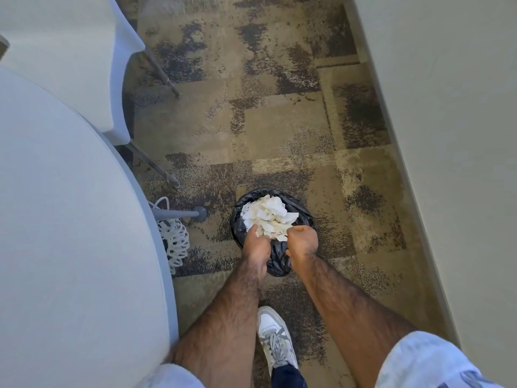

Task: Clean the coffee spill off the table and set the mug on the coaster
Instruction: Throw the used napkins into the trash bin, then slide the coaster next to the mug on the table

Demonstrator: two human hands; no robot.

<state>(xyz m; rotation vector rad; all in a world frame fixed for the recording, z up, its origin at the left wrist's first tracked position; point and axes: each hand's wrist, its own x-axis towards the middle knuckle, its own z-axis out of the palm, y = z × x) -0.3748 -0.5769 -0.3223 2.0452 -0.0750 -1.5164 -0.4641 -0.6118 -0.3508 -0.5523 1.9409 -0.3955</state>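
A small bin lined with a black bag [299,211] stands on the carpet below me. Crumpled white paper towels [268,217] fill its top. My left hand [256,247] reaches down at the bin's near left rim, its fingers in the towels. My right hand [303,240] is curled at the near right rim, and it grips the towels or the bag edge; I cannot tell which. The round white table [70,219] fills the left side. No mug, coaster or spill is in view.
A white chair [84,65] with metal legs stands beyond the table. A coiled white cord [174,239] lies by the table's foot [200,212]. A wall [447,135] runs along the right. My white sneaker [275,337] is on the patterned carpet [251,121].
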